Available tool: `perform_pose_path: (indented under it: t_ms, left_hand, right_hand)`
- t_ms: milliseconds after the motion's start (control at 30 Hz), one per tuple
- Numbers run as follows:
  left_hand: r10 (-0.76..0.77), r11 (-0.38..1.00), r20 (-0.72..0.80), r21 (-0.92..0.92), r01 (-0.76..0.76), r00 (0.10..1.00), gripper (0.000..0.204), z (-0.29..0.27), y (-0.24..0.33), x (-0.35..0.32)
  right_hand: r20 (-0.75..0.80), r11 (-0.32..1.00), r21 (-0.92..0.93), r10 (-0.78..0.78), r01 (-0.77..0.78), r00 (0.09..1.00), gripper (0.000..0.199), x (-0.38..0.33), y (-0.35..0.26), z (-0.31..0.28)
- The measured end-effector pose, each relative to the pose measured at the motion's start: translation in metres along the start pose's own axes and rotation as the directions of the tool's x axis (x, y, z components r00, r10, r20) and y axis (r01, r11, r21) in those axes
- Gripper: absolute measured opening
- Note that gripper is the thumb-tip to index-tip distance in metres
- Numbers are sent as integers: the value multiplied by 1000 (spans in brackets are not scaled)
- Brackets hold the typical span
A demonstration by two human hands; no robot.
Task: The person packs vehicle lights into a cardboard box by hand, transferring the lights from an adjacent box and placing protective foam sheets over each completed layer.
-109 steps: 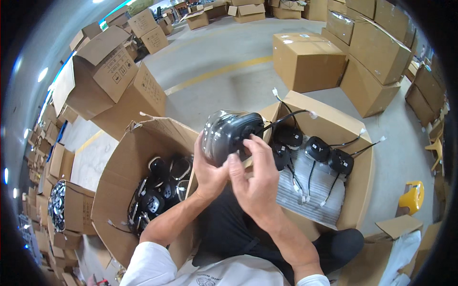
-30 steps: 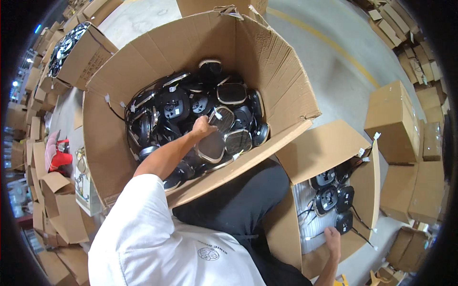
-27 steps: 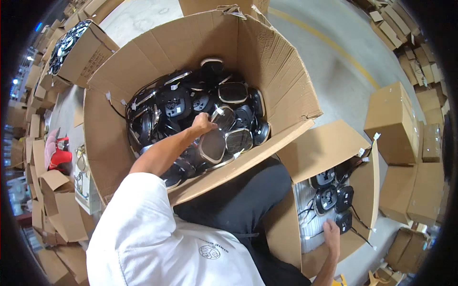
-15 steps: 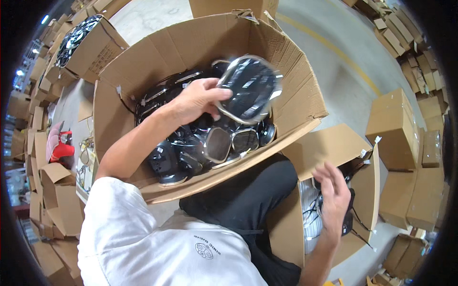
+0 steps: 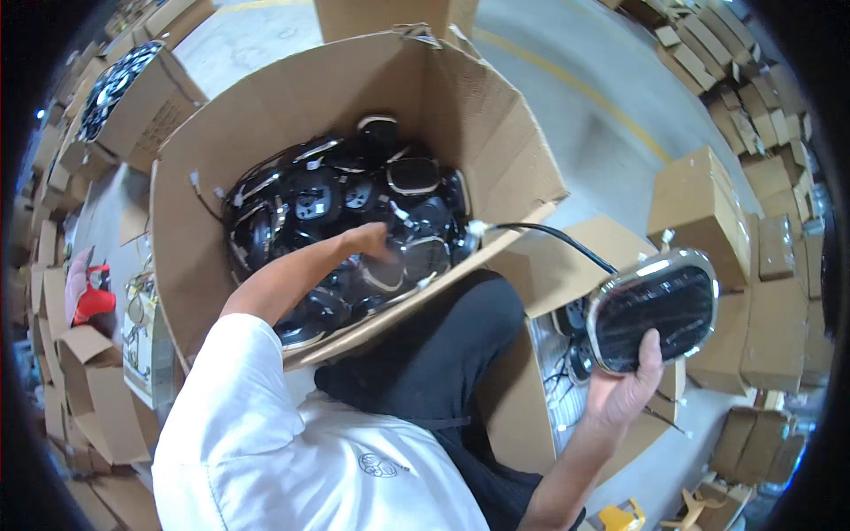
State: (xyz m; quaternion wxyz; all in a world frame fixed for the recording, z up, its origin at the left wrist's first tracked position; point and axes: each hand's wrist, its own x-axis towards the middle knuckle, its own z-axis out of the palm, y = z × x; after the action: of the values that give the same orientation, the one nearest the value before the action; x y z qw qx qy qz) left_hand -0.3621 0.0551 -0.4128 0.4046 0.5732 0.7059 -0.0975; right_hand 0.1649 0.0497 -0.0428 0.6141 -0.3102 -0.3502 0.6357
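My right hand (image 5: pixel 622 389) grips a rounded black display unit (image 5: pixel 677 305) with a shiny chrome rim, thumb across its dark glossy face. A black cable (image 5: pixel 558 232) with a white plug trails from it toward the large box. My left hand (image 5: pixel 375 241) reaches into the large cardboard box (image 5: pixel 292 97), over a heap of similar display units (image 5: pixel 413 176). Its fingers are smeared by motion, so whether they hold anything does not show. Below the raised unit, a smaller open carton (image 5: pixel 509 416) holds more black units and cables, partly hidden by my right hand.
Closed cartons (image 5: pixel 704 203) stand to the right. At the upper left, another box (image 5: pixel 146 115) is full of dark parts. A red object (image 5: pixel 94 305) and a white tray (image 5: pixel 142 345) with small parts lie on the left. Something yellow (image 5: pixel 622 516) sits at the bottom right.
The display unit has passed from my left hand to my right and moved over the smaller carton. My left hand has dropped back onto the heap. The view has shifted slightly.
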Motion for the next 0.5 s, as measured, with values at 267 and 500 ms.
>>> perform_pose_path:
  t_ms: [267,500]
  left_hand:
    - [98,994,153,24,-103,983,72,-38,87,-78]
    - [282,268,-499,-779,-566,820,65,-197,185,-255]
  right_hand:
    - [-100,971,-195,-157,136,983,58,-33,-47,-69]
    - [-77,928,-296,-258,225,963,64,-18,-32,-10]
